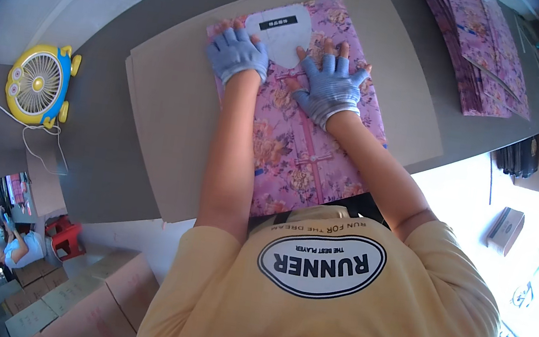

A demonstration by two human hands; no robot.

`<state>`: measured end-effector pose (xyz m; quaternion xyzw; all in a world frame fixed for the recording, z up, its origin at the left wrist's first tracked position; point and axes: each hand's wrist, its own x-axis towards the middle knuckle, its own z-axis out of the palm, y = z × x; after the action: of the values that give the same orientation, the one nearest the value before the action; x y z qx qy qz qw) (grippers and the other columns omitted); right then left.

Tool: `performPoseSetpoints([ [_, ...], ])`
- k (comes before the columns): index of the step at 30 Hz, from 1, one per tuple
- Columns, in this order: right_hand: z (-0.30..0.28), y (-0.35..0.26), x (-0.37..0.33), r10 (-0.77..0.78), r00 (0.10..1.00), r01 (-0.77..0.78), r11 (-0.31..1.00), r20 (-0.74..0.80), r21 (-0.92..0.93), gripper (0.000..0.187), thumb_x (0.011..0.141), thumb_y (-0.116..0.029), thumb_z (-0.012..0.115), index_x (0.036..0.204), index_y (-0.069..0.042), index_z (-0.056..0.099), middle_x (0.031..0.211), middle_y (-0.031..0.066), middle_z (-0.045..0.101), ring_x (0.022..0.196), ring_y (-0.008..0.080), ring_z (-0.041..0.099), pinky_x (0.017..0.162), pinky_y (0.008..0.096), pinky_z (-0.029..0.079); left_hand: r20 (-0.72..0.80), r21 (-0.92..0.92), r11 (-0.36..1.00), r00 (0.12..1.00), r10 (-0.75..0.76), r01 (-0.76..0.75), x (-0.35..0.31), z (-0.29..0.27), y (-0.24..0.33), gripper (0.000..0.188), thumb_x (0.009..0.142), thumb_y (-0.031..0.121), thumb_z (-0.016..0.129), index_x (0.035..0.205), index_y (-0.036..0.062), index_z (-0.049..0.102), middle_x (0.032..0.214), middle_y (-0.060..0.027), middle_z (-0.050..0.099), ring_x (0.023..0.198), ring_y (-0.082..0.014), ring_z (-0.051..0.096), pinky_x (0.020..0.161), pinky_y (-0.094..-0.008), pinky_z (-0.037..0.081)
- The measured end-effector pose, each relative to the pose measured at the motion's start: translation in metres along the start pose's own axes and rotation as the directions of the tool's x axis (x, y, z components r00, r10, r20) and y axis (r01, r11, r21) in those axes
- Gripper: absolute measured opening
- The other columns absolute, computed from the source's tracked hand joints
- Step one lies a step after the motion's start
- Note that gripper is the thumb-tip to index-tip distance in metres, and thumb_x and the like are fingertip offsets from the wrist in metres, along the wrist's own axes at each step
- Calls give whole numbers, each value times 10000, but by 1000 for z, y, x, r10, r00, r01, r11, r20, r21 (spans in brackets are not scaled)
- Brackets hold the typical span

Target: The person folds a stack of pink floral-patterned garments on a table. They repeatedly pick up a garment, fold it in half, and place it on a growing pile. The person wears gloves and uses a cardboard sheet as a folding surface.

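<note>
A flat pink piece with a floral print (291, 164), like a folded paper bag, lies lengthwise before me. Near its far end is a white shaped panel (294, 44) with a dark strip. My left hand (237, 54), in a blue fingerless glove, rests palm down across its far left edge, fingers stretched out. On the right, my right hand (333, 84), gloved the same way, presses flat on the print with fingers spread. Neither hand grips anything. The near end of the piece reaches the front of my body.
Beneath the pink piece is a large brown cardboard sheet (161, 105) on a dark grey table (91, 164). A stack of similar floral pieces (481, 57) lies far right. A yellow and blue fan (38, 84) stands left. Cartons (101, 314), a red stool (66, 240) and a person (24, 250) appear lower left.
</note>
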<state>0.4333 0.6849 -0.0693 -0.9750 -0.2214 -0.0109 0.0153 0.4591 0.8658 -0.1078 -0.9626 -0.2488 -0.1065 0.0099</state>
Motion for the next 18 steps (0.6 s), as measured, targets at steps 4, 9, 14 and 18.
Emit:
performPoseSetpoints([
  [4, -9, 6, 7, -73, 995, 72, 997, 62, 13, 627, 876, -570, 433, 1435, -297, 358, 1469, 140, 330, 1387, 351, 236, 994, 724, 161, -57, -99, 977, 981, 185, -190, -34, 3, 15, 576, 921, 390, 371, 1404, 77, 396, 1480, -149, 342, 1374, -327, 294, 1106, -501, 202],
  [9, 11, 68, 106, -137, 969, 155, 985, -205, 74, 356, 882, -342, 515, 1187, -161, 539, 1352, 107, 456, 1234, 289, 426, 957, 470, 384, -149, -123, 925, 929, 340, -359, -78, 2, 20, 553, 930, 360, 385, 1401, 70, 393, 1481, -159, 335, 1361, -343, 308, 1107, -503, 213],
  [14, -8, 67, 198, -254, 952, 268, 962, -172, 60, 537, 874, -457, 491, 1251, -79, 547, 1299, 181, 515, 1235, 348, 461, 1042, 409, 368, -141, -137, 922, 928, 344, -362, -75, 0, 15, 538, 944, 365, 351, 1415, 106, 380, 1501, -117, 317, 1361, -334, 310, 1107, -491, 219],
  [18, 19, 76, 137, -573, 788, 524, 816, -226, -244, 582, 902, -486, 444, 1329, -93, 479, 1379, 170, 452, 1285, 333, 415, 1098, 420, 297, -97, -85, 923, 925, 368, -376, -77, 6, 12, 535, 951, 387, 312, 1427, 151, 374, 1513, -73, 307, 1362, -324, 308, 1092, -487, 239],
])
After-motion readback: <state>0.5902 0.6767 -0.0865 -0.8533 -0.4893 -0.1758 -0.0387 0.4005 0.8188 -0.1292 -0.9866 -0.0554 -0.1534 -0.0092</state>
